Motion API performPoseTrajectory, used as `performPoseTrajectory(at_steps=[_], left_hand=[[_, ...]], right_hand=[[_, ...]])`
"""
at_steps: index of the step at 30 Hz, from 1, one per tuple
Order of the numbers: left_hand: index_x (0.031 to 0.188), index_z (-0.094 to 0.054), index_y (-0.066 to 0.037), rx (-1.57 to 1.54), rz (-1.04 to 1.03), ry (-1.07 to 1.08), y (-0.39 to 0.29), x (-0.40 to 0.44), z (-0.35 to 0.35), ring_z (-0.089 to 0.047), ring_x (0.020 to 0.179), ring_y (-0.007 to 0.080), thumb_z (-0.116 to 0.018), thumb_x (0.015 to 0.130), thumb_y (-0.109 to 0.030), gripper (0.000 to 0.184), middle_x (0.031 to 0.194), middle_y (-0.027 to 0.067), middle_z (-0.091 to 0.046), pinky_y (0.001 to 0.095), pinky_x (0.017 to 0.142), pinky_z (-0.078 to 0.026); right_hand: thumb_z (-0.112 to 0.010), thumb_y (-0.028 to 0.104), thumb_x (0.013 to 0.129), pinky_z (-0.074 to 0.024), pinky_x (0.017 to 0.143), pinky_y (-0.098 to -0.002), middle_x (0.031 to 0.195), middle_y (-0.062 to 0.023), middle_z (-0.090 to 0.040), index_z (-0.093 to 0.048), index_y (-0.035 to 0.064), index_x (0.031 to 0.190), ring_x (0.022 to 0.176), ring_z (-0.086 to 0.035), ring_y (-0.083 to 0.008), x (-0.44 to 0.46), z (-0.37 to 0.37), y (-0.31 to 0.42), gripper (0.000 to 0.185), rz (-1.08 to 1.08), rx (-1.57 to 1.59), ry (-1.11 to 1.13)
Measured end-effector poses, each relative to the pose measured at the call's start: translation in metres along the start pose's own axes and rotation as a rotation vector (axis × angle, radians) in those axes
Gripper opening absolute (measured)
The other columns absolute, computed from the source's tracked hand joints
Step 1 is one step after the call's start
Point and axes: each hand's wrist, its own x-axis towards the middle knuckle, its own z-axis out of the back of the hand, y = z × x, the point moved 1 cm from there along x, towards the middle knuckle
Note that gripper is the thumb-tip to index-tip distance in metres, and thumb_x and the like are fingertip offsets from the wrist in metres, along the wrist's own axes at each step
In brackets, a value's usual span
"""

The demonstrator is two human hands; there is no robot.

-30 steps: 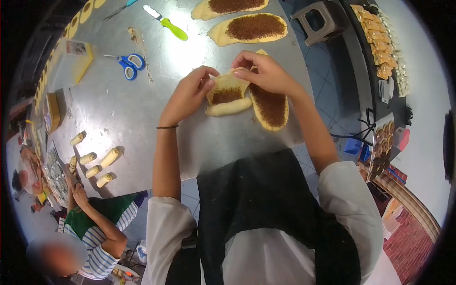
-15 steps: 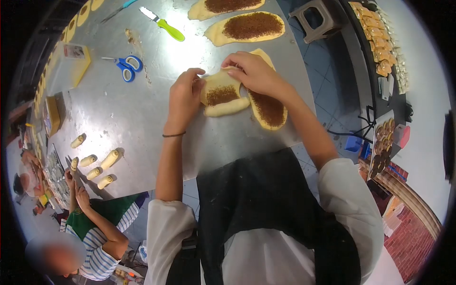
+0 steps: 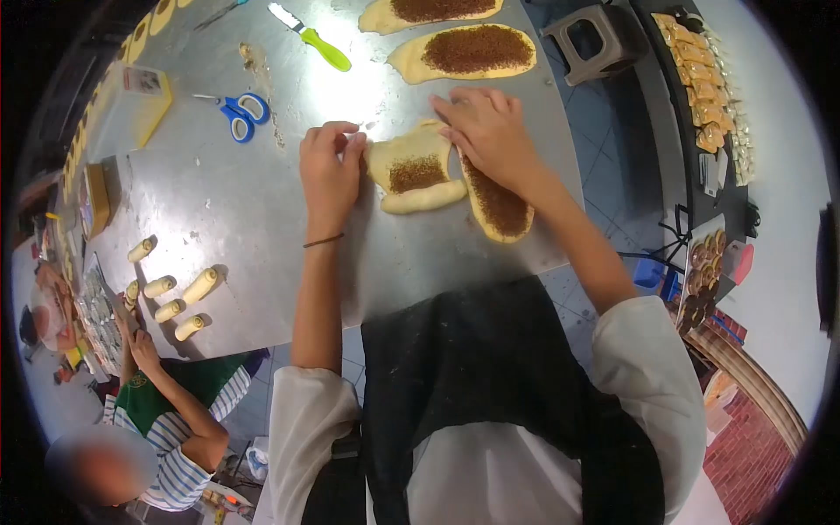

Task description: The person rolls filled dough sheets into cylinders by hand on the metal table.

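Note:
A flat piece of dough point(image 3: 409, 147) with brown filling lies before me, its near end rolled into a pale tube point(image 3: 424, 197). My left hand point(image 3: 331, 166) is beside its left edge, thumb and fingers slightly apart, holding nothing that I can see. Across the upper right corner of the dough, my right hand point(image 3: 490, 131) has its fingers stretched out, with the thumb close to the edge. Another filled dough strip point(image 3: 503, 208) lies partly under my right hand and wrist. Two more filled strips are further up the table, the closer dough strip point(image 3: 464, 54) fully visible.
Blue scissors point(image 3: 241, 115) and a green-handled spatula point(image 3: 325, 50) lie on the metal table point(image 3: 271, 236). Several rolled dough pieces point(image 3: 199, 285) sit at left, near a co-worker's hands point(image 3: 140, 346). A plastic container point(image 3: 131, 105) stands beyond. A stool point(image 3: 599, 44) is at right.
Both hands have loosened from the dough's upper edges; the left has shifted slightly left, and the right has moved right with its fingers extended. The view has shifted slightly.

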Motion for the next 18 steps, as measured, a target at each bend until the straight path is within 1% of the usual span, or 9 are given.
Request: performPoseTrajectory(at_steps=[1, 3, 5, 8, 13, 15, 16, 17, 18], left_hand=[[0.097, -0.071, -0.008, 0.002, 0.002, -0.003, 0.003, 0.000, -0.002, -0.057, 0.084, 0.0237, -0.072, 0.087, -0.012, 0.011, 0.088, 0.0077, -0.060, 0.0353, 0.077, -0.048], [0.095, -0.070, -0.009, 0.266, -0.263, -0.046, 0.004, -0.001, -0.008, -0.055, 0.080, 0.0235, -0.073, 0.085, -0.013, 0.011, 0.087, 0.0074, -0.059, 0.0352, 0.074, -0.047], [0.094, -0.069, -0.009, 0.189, -0.194, -0.049, 0.005, 0.000, -0.007, -0.055, 0.081, 0.0236, -0.074, 0.085, -0.013, 0.011, 0.086, 0.0074, -0.058, 0.0351, 0.075, -0.047], [0.093, -0.068, -0.008, 0.119, -0.145, -0.060, -0.001, 0.002, -0.008, -0.054, 0.083, 0.0236, -0.075, 0.084, -0.013, 0.013, 0.084, 0.0072, -0.058, 0.0353, 0.075, -0.046], [0.091, -0.066, -0.006, 0.182, -0.183, -0.067, -0.006, -0.002, -0.005, -0.055, 0.084, 0.0231, -0.075, 0.083, -0.010, 0.013, 0.085, 0.0077, -0.058, 0.0364, 0.075, -0.046], [0.092, -0.064, -0.006, 0.016, -0.272, -0.066, -0.014, -0.015, 0.006, -0.057, 0.090, 0.0263, -0.076, 0.081, -0.007, 0.016, 0.089, 0.0087, -0.060, 0.0376, 0.078, -0.047], [0.092, -0.064, -0.006, 0.012, -0.270, -0.064, -0.015, -0.025, 0.010, -0.057, 0.090, 0.0263, -0.076, 0.081, -0.007, 0.016, 0.089, 0.0087, -0.060, 0.0376, 0.078, -0.047], [0.092, -0.063, -0.006, 0.001, -0.391, 0.085, -0.018, -0.036, 0.013, -0.057, 0.091, 0.0291, -0.076, 0.078, -0.007, 0.019, 0.091, 0.0096, -0.061, 0.0389, 0.079, -0.048], [0.093, -0.063, -0.007, -0.006, -0.511, 0.233, -0.019, -0.045, 0.016, -0.057, 0.092, 0.0320, -0.077, 0.076, -0.007, 0.022, 0.094, 0.0104, -0.061, 0.0402, 0.080, -0.048]], right_hand=[[-0.060, 0.032, 0.094, -0.0318, 0.102, -0.0464, 0.132, -0.0027, -0.057, -0.059, 0.0261, 0.136, 0.122, -0.048, -0.0295, 0.000, 0.001, 0.000, 0.043, 0.031, 0.027, -0.004], [-0.057, 0.038, 0.096, -0.0293, 0.106, -0.0506, 0.138, -0.0024, -0.054, -0.055, 0.0276, 0.141, 0.129, -0.045, -0.0310, -0.003, 0.001, 0.001, 0.046, 0.059, 0.057, -0.010], [-0.050, 0.047, 0.098, -0.0193, 0.111, -0.0622, 0.154, 0.0015, -0.042, -0.048, 0.0291, 0.146, 0.143, -0.033, -0.0323, -0.010, -0.003, 0.003, 0.051, 0.134, -0.148, 0.142], [-0.047, 0.052, 0.098, -0.0129, 0.111, -0.0695, 0.161, 0.0053, -0.031, -0.044, 0.0284, 0.149, 0.148, -0.023, -0.0328, -0.007, 0.000, 0.006, 0.056, 0.056, -0.114, 0.140], [-0.047, 0.053, 0.098, -0.0153, 0.111, -0.0688, 0.161, 0.0038, -0.030, -0.042, 0.0267, 0.150, 0.149, -0.020, -0.0338, -0.006, 0.002, 0.008, 0.059, 0.035, -0.235, 0.143], [-0.046, 0.054, 0.098, -0.0161, 0.112, -0.0669, 0.161, 0.0020, -0.030, -0.042, 0.0246, 0.150, 0.148, -0.020, -0.0341, -0.012, 0.007, 0.009, 0.061, 0.035, -0.249, 0.114], [-0.051, 0.052, 0.096, -0.0206, 0.112, -0.0617, 0.155, -0.0019, -0.038, -0.046, 0.0209, 0.146, 0.143, -0.028, -0.0341, -0.017, 0.014, 0.010, 0.059, 0.077, -0.068, 0.065], [-0.056, 0.050, 0.094, -0.0251, 0.112, -0.0565, 0.149, -0.0058, -0.045, -0.051, 0.0171, 0.142, 0.138, -0.036, -0.0341, -0.023, 0.021, 0.011, 0.058, 0.119, 0.115, 0.014], [-0.056, 0.050, 0.094, -0.0251, 0.112, -0.0565, 0.149, -0.0058, -0.045, -0.051, 0.0171, 0.142, 0.138, -0.036, -0.0341, -0.030, 0.027, 0.010, 0.058, 0.122, 0.118, 0.015]])
